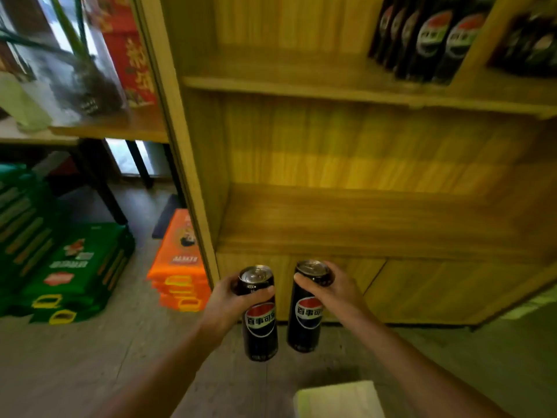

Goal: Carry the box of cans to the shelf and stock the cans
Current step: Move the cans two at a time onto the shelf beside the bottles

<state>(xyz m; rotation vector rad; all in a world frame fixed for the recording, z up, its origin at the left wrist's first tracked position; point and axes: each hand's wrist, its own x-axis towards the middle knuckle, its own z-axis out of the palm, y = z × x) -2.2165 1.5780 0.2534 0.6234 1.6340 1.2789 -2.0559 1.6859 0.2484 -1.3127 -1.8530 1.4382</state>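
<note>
I hold two tall black cola cans upright in front of a wooden shelf unit (346,236). My left hand (224,303) grips the left can (260,327) near its top. My right hand (334,289) grips the right can (306,315) near its top as well. Both cans hang below the lower shelf board, in front of the cabinet doors (407,285). The lower shelf bay behind them is bare. On the upper shelf at the top right stand several black cola cans (428,40) in a row. A pale box corner (337,399) shows at the bottom edge.
Green drink cases (75,267) are stacked on the floor at the left. Orange cases (180,267) lie against the shelf's left side. A table with black legs (99,182), a plant and a red box (129,55) stands at the back left. The floor is grey.
</note>
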